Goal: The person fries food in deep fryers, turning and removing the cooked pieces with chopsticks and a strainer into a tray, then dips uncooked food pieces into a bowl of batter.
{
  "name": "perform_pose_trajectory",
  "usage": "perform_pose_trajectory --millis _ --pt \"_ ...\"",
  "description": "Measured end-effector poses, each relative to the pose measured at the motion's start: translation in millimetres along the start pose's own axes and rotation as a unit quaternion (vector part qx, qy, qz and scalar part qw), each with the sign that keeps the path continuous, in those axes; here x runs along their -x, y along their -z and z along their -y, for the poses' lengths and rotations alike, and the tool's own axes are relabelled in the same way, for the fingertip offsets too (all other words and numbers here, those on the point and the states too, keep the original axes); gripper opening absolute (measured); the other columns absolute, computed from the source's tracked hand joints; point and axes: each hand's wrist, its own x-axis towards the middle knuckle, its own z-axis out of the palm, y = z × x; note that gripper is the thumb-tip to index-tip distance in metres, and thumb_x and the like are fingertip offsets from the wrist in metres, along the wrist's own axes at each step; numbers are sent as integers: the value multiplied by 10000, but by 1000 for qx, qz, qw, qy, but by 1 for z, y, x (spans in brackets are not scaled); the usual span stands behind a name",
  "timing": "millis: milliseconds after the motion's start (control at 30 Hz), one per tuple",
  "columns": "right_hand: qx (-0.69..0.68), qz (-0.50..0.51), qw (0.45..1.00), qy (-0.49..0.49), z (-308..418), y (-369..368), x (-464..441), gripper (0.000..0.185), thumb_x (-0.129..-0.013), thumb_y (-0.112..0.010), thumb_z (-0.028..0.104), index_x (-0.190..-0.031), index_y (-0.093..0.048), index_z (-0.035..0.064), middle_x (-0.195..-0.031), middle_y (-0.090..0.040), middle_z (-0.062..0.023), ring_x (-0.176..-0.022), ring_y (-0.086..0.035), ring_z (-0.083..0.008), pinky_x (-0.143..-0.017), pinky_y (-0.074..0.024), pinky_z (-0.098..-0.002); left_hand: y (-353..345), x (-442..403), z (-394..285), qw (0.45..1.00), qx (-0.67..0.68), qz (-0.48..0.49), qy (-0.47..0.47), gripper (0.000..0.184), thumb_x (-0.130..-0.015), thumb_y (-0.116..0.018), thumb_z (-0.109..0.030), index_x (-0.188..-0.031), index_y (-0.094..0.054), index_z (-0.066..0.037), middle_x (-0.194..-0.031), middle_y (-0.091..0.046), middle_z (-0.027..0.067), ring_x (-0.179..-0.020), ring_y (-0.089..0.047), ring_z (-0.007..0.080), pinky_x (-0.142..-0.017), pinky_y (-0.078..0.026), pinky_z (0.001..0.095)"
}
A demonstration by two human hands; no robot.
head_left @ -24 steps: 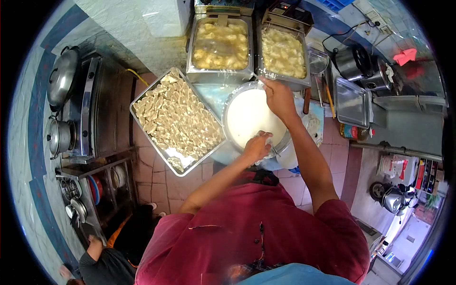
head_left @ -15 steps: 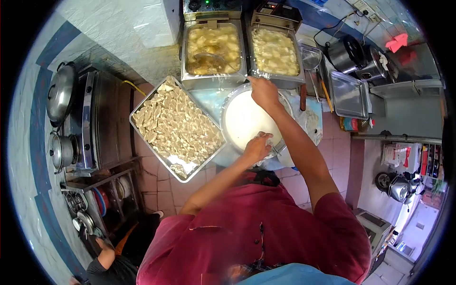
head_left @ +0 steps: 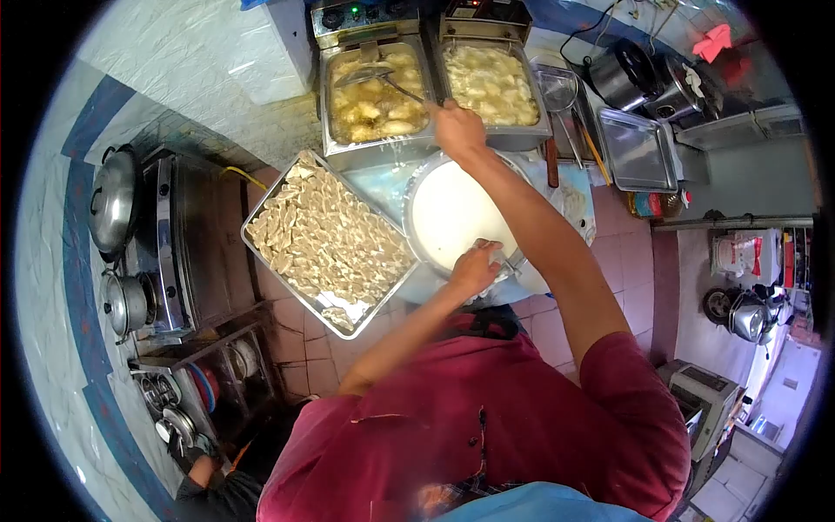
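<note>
My right hand (head_left: 458, 129) is closed around the long handle of a skimmer (head_left: 364, 76). The skimmer's head is over the left fryer basin (head_left: 326, 122), near its far end, and pale pieces float in the oil below. Close to me stands a large bowl of white batter (head_left: 452, 213). At its near right rim my left hand (head_left: 476, 266) is closed on something shiny and partly hidden, which I cannot make out. To the left, a metal tray (head_left: 300, 298) holds many flat, greyish-beige pieces, with a bare patch at its near corner.
A second fryer basin (head_left: 544, 126) full of frying pieces adjoins on the right. Beyond it are a wire strainer (head_left: 557, 87), a wooden-handled tool (head_left: 552, 163) and a metal tray (head_left: 639, 148). Pots stand on the left stove (head_left: 178, 252). Another person's arm (head_left: 204, 472) shows at lower left.
My right hand has moved the skimmer from the middle of the left fryer's oil toward its far end. My left hand stays at the bowl's rim. The view has shifted slightly.
</note>
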Motion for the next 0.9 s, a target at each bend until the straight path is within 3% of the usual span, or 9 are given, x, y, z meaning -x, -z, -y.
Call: perform_pose_trajectory --millis 100,200,333,567,633,700,800,900 --pt "62 -26 997 45 -6 -27 -14 296 -844 -519 87 -1110 -649 77 -933 -641 -191 -757 -686 -338 -651 -564 -434 -1 1 3 1000 14 -1 2 416 -829 -593 -147 -1242 -584 -96 -1269 -543 189 -1088 -586 372 -964 -462 430" --pt "108 -37 986 125 -14 -16 -6 259 -860 -513 91 -1082 -645 70 -954 -636 -186 -760 -693 -322 -646 -569 -422 1 4 5 1000 7 -5 17 414 -831 -591 -147 -1241 -585 -94 -1265 -546 186 -1080 -589 375 -955 -467 431" --pt "136 -22 985 99 -24 6 4 366 -866 -501 64 -1206 -629 106 -946 -628 -179 -759 -691 -313 -638 -564 -405 8 8 8 1000 14 -20 15 398 -833 -591 -144 -1228 -592 -91 -1254 -552 186 -1060 -596 381 -936 -477 439" --pt "2 -73 997 -2 -20 31 42 501 -825 -503 7 -1268 -625 205 -971 -651 -180 -755 -679 -341 -666 -561 -432 -8 -3 3 1000 5 6 -1 400 -822 -600 -139 -1217 -595 -78 -1219 -563 199 -1004 -616 373 -893 -494 445" --pt "-53 -102 993 25 -25 8 48 491 -830 -498 6 -1270 -622 185 -927 -653 -190 -736 -670 -344 -662 -552 -449 -17 -12 1 1000 1 15 -17 405 -817 -604 -140 -1215 -593 -65 -1209 -567 203 -960 -628 367 -862 -506 443" --pt "-67 -43 997 3 -23 20 55 467 -834 -501 4 -1258 -628 155 -925 -652 -195 -751 -667 -350 -665 -543 -459 -29 -20 -2 999 2 19 -26 411 -813 -606 -139 -1215 -590 -52 -1201 -570 207 -918 -637 363 -835 -515 442" --pt "-166 -108 980 -24 -32 9 61 369 -864 -519 33 -1191 -667 121 -895 -658 -209 -813 -661 -362 -721 -524 -438 -39 -27 -6 999 -22 -8 -28 415 -814 -594 -128 -1218 -584 -30 -1189 -571 226 -870 -644 360 -811 -519 445" --pt "-287 -81 953 -50 -69 10 74 283 -903 -540 96 -1149 -680 87 -933 -675 -218 -855 -659 -361 -736 -517 -415 -40 -33 -28 1000 -2 13 27 349 -846 -616 -158 -1165 -625 -17 -1194 -592 217 -977 -637 368 -844 -498 419"
